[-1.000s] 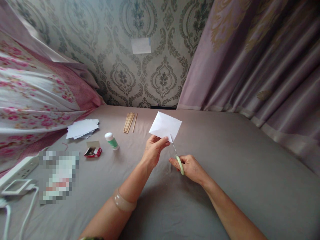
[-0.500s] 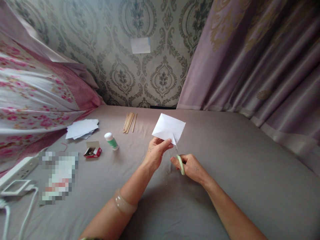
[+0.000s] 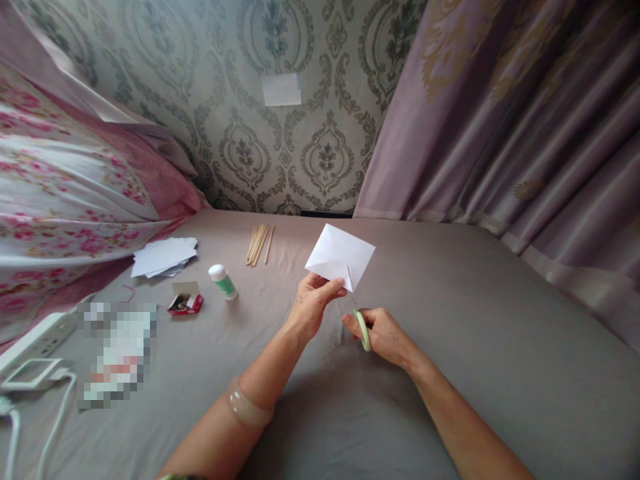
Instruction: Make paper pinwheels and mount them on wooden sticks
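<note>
One hand in the head view, the left hand, pinches white paper jutting beyond its thumb, some fingertips hidden behind. The right hand curls closed around scissors, their blade gap indistinct. Left of both hands' fingers, a pixelated item is unrecognisable.

Cannot fully see the left hand behind the flat white four-sided paper, nor the right hand behind the pale-green plastic-handled metal scissors. Cannot identify the contents of the small red cardboard box left of both hands; farther left, cannot read the pixelated pale flat packet.
</note>
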The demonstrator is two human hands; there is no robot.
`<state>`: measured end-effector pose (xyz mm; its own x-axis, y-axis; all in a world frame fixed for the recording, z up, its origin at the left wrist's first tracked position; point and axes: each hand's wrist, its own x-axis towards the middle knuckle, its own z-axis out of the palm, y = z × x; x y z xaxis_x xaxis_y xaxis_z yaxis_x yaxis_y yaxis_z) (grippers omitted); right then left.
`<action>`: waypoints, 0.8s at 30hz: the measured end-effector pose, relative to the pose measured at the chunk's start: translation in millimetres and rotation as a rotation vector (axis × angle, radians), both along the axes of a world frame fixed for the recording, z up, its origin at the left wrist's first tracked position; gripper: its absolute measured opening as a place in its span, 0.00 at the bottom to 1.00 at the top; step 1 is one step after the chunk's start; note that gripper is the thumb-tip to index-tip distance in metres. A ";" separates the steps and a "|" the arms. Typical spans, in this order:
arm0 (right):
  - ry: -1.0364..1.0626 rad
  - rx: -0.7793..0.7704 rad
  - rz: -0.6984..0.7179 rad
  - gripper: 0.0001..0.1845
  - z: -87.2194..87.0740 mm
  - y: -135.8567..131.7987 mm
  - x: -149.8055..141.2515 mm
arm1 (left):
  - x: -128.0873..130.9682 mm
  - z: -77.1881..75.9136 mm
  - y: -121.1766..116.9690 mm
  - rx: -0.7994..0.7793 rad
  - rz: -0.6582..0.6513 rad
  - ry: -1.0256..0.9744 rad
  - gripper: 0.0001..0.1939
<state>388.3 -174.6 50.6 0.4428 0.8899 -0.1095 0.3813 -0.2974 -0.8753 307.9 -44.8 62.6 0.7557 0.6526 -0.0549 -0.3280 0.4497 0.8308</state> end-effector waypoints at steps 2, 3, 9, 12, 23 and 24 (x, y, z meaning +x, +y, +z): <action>-0.006 0.006 -0.005 0.26 -0.9 0.1 0.0 | 0.1 -0.8 -0.1 0.001 -0.009 0.003 0.17; -0.009 0.009 -0.012 0.26 -1.3 0.2 0.0 | 0.2 -1.1 -0.2 0.001 -0.012 0.003 0.17; -0.027 -0.005 -0.054 0.28 -3.6 0.6 0.1 | 0.8 -2.5 -0.5 0.001 -0.012 -0.004 0.17; -0.029 -0.002 -0.065 0.28 -4.6 0.9 0.2 | 0.9 -2.3 -0.3 -0.003 -0.006 -0.004 0.17; -0.047 -0.003 -0.094 0.29 -5.9 1.6 1.2 | 0.9 -1.1 -0.2 -0.022 0.010 0.004 0.17; -0.049 0.000 -0.095 0.28 -6.6 1.4 1.6 | 0.9 -0.9 -0.3 -0.027 0.011 0.004 0.17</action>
<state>389.9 -173.2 44.0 0.5298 0.8438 -0.0856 0.3942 -0.3343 -0.8561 308.8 -45.0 61.7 0.7483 0.6591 -0.0754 -0.3297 0.4682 0.8198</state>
